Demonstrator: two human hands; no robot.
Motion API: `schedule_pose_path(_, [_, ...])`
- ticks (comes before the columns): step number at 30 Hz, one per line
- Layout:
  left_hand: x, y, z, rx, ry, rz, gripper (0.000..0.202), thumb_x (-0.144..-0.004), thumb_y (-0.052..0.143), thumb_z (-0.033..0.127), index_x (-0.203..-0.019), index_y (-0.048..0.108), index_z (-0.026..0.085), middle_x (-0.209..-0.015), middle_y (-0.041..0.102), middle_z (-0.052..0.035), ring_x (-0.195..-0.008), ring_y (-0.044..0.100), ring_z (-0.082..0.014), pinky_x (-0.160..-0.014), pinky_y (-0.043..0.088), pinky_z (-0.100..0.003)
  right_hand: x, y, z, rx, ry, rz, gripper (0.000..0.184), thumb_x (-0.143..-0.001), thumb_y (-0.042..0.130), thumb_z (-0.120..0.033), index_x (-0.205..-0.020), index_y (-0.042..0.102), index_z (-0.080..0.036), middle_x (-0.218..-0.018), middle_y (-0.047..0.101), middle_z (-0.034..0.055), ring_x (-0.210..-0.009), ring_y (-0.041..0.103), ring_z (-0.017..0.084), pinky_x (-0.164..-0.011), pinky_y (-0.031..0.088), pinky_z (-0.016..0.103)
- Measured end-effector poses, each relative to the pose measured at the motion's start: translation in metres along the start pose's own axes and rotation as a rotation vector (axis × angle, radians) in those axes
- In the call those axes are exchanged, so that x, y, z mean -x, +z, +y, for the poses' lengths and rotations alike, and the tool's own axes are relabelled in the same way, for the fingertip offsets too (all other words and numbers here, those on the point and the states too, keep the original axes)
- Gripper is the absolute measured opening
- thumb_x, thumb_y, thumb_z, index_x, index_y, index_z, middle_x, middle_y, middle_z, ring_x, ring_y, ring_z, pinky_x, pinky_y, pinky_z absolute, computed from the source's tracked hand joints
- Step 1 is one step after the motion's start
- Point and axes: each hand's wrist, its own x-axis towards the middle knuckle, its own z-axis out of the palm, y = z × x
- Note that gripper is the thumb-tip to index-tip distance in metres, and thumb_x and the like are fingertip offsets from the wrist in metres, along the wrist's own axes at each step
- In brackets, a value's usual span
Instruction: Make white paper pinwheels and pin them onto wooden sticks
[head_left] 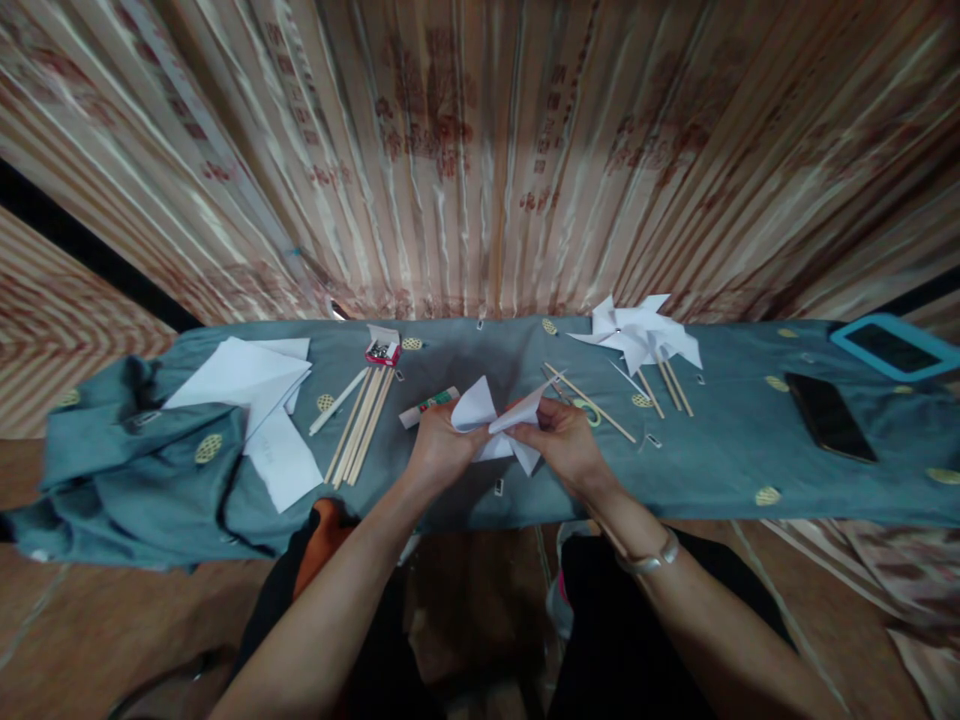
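A white paper pinwheel (480,404), its blades folded toward the centre, is held between both hands above the cloth-covered table. My left hand (436,440) pinches its left side. With closed fingers, my right hand (564,438) grips the right side near the middle. Behind my left hand lies a glue stick (429,406), partly covered by the paper. Just beyond my right hand are scissors (586,410) with green handles, partly hidden, and a single wooden stick (600,408).
Several wooden sticks (361,430) and a small box of pins (383,346) lie left, beside white paper sheets (244,385). Pinwheels on sticks (645,330) rest at the back right. A black phone (829,416) and a blue-framed tablet (896,345) lie far right on the green cloth (720,470).
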Motion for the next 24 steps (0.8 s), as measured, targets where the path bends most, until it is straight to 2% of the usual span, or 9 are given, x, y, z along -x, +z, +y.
schedule_pose_path(14, [-0.0004,0.0004,0.0016,-0.005,-0.015,0.015,0.011,-0.056,0.078,0.019,-0.062,0.070,0.013,-0.060,0.069,-0.0010,-0.055,0.061,-0.0159,-0.051,0.044,-0.022,-0.0011,-0.0016,0.0073,0.023,-0.011,-0.004,0.022,-0.056,0.082,-0.028,-0.074,0.072,-0.021,-0.072,0.073,-0.0002,-0.066,0.066,0.018,-0.065,0.054,0.032])
schedule_pose_path(24, [-0.0021,0.0017,0.0012,0.076,-0.069,0.049,0.010,-0.053,0.076,0.018,-0.058,0.068,0.014,-0.055,0.065,-0.0005,-0.050,0.057,-0.0145,-0.048,0.043,-0.023,-0.0017,0.0004,0.0011,0.027,-0.007,0.003,0.024,-0.056,0.082,-0.032,-0.074,0.071,-0.021,-0.072,0.073,-0.0006,-0.065,0.065,0.018,-0.062,0.053,0.031])
